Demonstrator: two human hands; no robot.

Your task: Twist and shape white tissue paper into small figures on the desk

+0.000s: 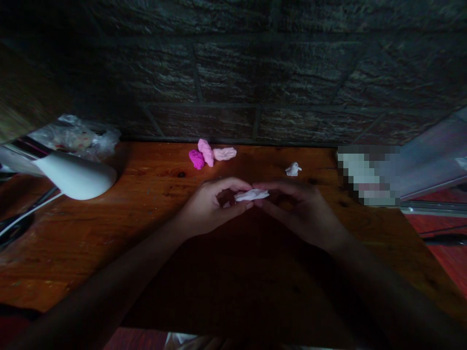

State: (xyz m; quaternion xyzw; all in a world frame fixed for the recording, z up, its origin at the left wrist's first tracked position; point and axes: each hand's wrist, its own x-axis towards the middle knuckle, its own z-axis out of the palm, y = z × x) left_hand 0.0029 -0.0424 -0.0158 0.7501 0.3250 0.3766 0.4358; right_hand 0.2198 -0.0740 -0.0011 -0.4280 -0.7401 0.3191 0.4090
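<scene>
Between my two hands is a flattened piece of white modelling clay, pinched from both sides above the wooden table. My left hand grips its left end between thumb and fingers. On the right end, the thumb and fingertips of my right hand close in the same way. Beyond my hands lie a magenta lump, a pink lump and a paler pink lump, touching one another. A small white lump rests apart from them, past my right hand.
A white lamp base with a cable stands on the wooden table at left, before a crumpled clear plastic bag. A dark stone-patterned wall rises behind. At right is a pixelated object beside a translucent panel.
</scene>
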